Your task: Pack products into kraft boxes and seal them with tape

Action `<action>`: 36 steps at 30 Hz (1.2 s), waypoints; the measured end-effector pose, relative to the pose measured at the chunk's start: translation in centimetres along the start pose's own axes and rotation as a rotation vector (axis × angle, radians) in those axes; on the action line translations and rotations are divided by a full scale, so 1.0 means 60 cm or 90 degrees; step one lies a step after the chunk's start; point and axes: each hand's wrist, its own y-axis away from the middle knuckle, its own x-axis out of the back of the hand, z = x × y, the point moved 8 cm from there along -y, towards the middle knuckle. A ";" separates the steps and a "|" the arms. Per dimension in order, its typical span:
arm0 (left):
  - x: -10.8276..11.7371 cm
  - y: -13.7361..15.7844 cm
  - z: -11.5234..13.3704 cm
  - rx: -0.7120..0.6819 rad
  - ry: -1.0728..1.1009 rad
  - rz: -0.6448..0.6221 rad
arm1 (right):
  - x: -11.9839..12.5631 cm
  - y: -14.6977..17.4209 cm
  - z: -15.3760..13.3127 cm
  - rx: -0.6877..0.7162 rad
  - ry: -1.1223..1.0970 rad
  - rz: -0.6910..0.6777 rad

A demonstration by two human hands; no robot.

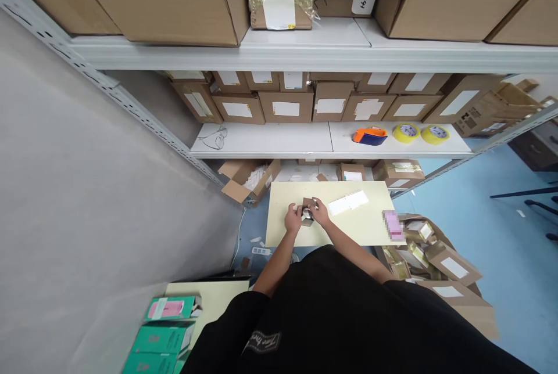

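Observation:
A small brown cardboard box [307, 222] is over the pale yellow table [283, 194], its top open and something shiny or dark showing inside. My left hand [293, 219] grips its left side with the fingers closed. On the other side, my right hand [321, 213] is closed on the upper right edge near a raised flap. What lies inside the box is too small to make out. To the right of my hands lies a white sheet of labels [347, 202]. A pink, pixelated item [393, 226] rests at the table's right edge.
A shelf [270, 140] behind the table bears an orange and blue tape dispenser [369, 136], yellow tape rolls [406, 132] and labelled cartons [286, 108]. An open carton [238, 191] stands left. Packed boxes [453, 263] fill a large carton at right. Green boxes [157, 339] lie lower left.

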 end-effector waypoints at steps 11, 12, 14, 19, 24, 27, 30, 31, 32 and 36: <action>-0.008 0.001 0.048 -0.242 0.058 -0.109 | 0.030 0.020 0.019 -0.052 -0.002 -0.002; -0.014 -0.003 0.047 -0.242 0.072 -0.141 | 0.032 0.022 0.022 -0.053 -0.013 0.001; -0.024 -0.011 0.040 -0.223 0.094 -0.201 | 0.035 0.026 0.029 -0.062 -0.033 0.012; -0.020 -0.022 0.020 -0.221 0.117 -0.294 | 0.035 0.036 0.029 -0.022 0.001 0.042; -0.018 -0.016 0.022 -0.269 0.100 -0.323 | 0.022 0.042 0.014 0.056 0.085 -0.005; -0.021 -0.021 0.032 -0.271 0.060 -0.269 | 0.022 0.034 0.012 0.041 0.126 -0.024; -0.033 -0.033 0.042 -0.245 0.034 -0.235 | 0.032 0.009 0.001 0.023 0.164 -0.016; -0.036 -0.037 0.047 -0.244 0.039 -0.224 | 0.035 -0.001 -0.005 0.016 0.175 -0.015; -0.039 -0.041 0.053 -0.250 0.049 -0.212 | 0.037 -0.012 -0.010 0.006 0.189 -0.017; -0.045 -0.059 0.071 -0.268 0.104 -0.187 | 0.037 -0.044 -0.022 -0.029 0.234 -0.032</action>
